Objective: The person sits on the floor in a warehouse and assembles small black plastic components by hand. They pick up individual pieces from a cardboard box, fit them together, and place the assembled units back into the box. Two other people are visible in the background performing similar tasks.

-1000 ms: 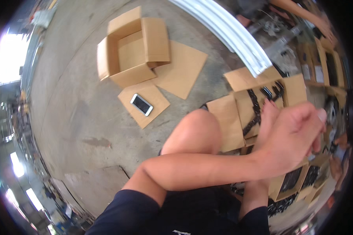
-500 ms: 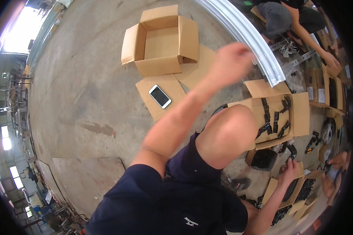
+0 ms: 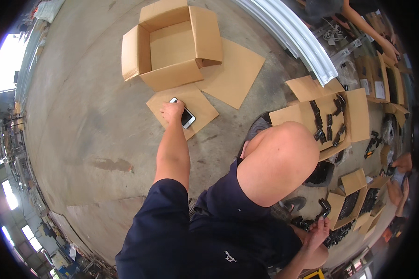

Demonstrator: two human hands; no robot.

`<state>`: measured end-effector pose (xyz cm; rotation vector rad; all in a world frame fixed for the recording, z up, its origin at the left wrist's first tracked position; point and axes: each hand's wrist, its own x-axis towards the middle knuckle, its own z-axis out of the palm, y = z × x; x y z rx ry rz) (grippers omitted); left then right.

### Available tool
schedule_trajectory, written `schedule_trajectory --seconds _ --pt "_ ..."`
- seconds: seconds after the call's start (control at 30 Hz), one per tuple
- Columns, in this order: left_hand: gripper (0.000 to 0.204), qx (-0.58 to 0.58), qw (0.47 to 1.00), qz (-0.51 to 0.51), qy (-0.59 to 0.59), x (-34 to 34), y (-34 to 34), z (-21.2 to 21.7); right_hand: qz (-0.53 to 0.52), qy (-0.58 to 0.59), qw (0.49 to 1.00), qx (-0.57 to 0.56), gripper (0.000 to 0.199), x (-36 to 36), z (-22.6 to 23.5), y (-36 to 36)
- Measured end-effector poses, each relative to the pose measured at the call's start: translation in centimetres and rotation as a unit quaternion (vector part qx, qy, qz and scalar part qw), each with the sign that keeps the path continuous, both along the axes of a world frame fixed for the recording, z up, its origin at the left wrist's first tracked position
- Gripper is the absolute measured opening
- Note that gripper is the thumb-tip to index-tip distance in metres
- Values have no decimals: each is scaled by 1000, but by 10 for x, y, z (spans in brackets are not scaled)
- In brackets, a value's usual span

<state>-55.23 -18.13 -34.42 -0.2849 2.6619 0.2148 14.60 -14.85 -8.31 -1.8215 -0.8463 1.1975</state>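
Note:
A white smartphone with a dark screen (image 3: 188, 119) lies on a flat piece of cardboard (image 3: 202, 108). My left hand (image 3: 172, 111) is on the phone, fingers closed at its left edge and covering part of it. Low at the right, beside my bent knee, my right hand (image 3: 318, 232) pinches a small, glossy black part (image 3: 324, 209) between thumb and fingers; its exact kind is unclear. To the right of my knee stands an open carton (image 3: 287, 115) with several similar black parts lying apart on its bottom.
An open cardboard box (image 3: 207, 35) stands beyond the phone, beside another cardboard sheet (image 3: 235, 76). Long white metal profiles (image 3: 307, 44) curve across the upper right. Smaller cartons of black parts (image 3: 349, 204) sit at the right. Another person's arm (image 3: 368, 28) reaches in at the upper right.
My left hand has swung left and down from near the white profiles onto the phone. My right hand has drawn lower and closer to me, still holding the black part. The view has shifted.

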Motion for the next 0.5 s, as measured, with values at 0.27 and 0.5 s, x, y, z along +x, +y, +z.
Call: schedule_trajectory --seconds 0.27,0.5 --pt "76 -55 998 -35 10 -9 12 -18 1 3 1000 10 15 -59 19 -12" --pt "83 74 961 -189 185 3 29 24 50 -23 996 77 15 -40 25 15"
